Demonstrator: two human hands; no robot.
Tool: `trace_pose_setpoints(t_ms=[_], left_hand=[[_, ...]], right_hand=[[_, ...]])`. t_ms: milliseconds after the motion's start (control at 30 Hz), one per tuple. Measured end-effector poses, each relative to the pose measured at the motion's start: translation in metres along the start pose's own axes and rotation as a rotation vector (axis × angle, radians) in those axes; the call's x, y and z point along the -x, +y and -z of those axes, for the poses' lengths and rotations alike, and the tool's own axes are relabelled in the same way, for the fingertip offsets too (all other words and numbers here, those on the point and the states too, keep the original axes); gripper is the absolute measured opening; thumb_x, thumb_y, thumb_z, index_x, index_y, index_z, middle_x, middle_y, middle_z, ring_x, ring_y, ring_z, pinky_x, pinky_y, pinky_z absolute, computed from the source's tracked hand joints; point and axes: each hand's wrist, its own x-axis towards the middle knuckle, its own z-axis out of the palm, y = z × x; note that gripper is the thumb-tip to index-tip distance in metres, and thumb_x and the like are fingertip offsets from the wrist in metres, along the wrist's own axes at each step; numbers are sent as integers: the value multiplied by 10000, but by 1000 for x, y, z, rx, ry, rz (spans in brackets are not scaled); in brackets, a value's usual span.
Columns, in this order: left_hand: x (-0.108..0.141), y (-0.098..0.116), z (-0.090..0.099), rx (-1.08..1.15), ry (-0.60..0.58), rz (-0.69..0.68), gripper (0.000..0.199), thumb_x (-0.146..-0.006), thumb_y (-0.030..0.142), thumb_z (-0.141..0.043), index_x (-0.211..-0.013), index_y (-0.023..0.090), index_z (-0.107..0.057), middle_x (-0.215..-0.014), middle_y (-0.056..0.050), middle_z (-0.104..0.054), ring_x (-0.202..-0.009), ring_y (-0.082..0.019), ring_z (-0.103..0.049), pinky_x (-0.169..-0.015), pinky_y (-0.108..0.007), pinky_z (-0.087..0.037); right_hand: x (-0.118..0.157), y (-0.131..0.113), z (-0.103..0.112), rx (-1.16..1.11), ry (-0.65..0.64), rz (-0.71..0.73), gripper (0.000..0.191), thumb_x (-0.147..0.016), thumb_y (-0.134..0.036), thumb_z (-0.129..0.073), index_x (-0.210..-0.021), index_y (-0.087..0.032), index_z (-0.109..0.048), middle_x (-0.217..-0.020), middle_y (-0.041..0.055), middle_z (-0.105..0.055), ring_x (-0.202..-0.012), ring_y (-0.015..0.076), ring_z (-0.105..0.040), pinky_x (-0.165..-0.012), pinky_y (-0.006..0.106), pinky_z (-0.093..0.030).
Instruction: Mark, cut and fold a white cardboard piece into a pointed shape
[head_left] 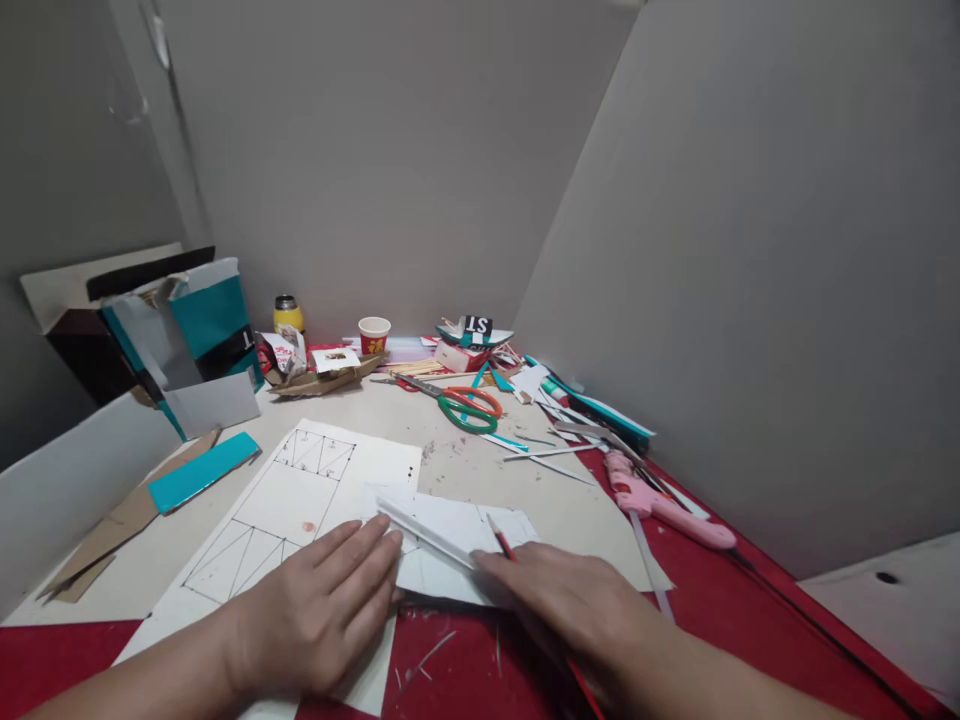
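Observation:
My left hand (319, 600) lies flat, its fingers stretched out over the drawn sheet (300, 510) and its fingertips at the left end of a narrow white strip (427, 535). The strip lies slantwise across a smaller white piece of paper or card (450, 575). In my right hand (577, 595) is a red pencil (504, 543), its point up and to the left above the white piece. One fingertip of that hand touches the strip's right end. Black-lined boxes with diagonals mark the drawn sheet.
Green-and-orange scissors (465, 410) lie beyond the papers. To the right rest a pink glue gun (667, 510) with its cord and several paper offcuts (555, 410). A teal card strip (204, 473) and cut boxes (214, 320) stand left; a paper cup (374, 336) and yellow bottle (288, 314) are behind.

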Motion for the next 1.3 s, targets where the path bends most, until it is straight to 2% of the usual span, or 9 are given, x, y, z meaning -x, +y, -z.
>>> trace_pose_setpoints(t_ms=[167,300,433,533,700,800,933,1067,1300], left_hand=[[5,-9,3,-57,37,-33,303,-910,54,-400,-979,42,-695,-1018,-181,-756,-904,-292,-732,-669,-383,-617],[9,-21,11,-63,73,-90,315,-918,64,-372,-945,43,-685,-978,-195,-760,-783,-263,-738,-571,-341,-592],[11,-32,22,-66,93,-150,341,-925,71,-340,-926,72,-681,-947,-183,-767,-798,-245,-728,-615,-332,-591],[20,-32,26,-30,109,-143,347,-928,75,-342,-1009,71,-680,-1014,-182,-754,-940,-273,-704,-723,-374,-592],[39,-34,24,230,294,201,364,-946,98,-433,-1244,167,-631,-1155,-125,-723,-1223,-282,-572,-998,-466,-485],[38,-48,24,595,486,719,334,-822,164,-701,-1114,325,-703,-1276,-17,-666,-1230,-264,-566,-1093,-424,-399],[16,-59,26,904,498,1161,557,-930,372,-567,-1449,300,-377,-1491,-105,-449,-1255,-290,-534,-1037,-474,-438],[-1,-43,21,1299,220,1270,498,-921,471,-543,-1346,211,-532,-1221,-164,-673,-993,-301,-678,-722,-387,-568],[7,-28,1,1620,143,1287,412,-820,408,-706,-1145,156,-697,-1077,-143,-743,-901,-284,-695,-848,-423,-515]], right_hand=[[-3,26,25,-23,98,-230,360,-926,-111,-396,-1226,-154,-591,-1035,150,-737,-906,223,-707,-754,343,-567],[-18,64,17,-38,123,-389,357,-878,-207,-447,-1157,-178,-669,-1094,169,-730,-989,322,-698,-836,481,-550],[-51,72,5,-127,105,-381,373,-884,-300,-493,-1181,-141,-653,-1163,211,-684,-1084,382,-631,-933,571,-456],[-79,58,9,-311,19,-322,385,-911,-370,-524,-1220,-163,-623,-1164,153,-680,-1062,302,-622,-935,458,-465],[-106,47,13,-744,-230,-308,312,-732,-467,-753,-781,-170,-675,-650,-7,-626,-594,153,-588,-542,246,-477],[-112,45,0,-970,-128,-385,346,-752,-492,-705,-795,-164,-603,-685,12,-637,-595,161,-610,-540,263,-495],[-118,32,-19,-1138,144,-399,311,-829,-425,-617,-1013,-181,-558,-921,87,-694,-796,215,-674,-746,374,-535],[-123,14,-29,-1139,292,-342,310,-815,-375,-635,-1058,-193,-572,-1017,89,-693,-915,232,-659,-852,410,-512],[-106,17,-31,-832,222,-351,163,-863,-362,-575,-906,-205,-572,-794,27,-667,-716,200,-642,-626,327,-537]])
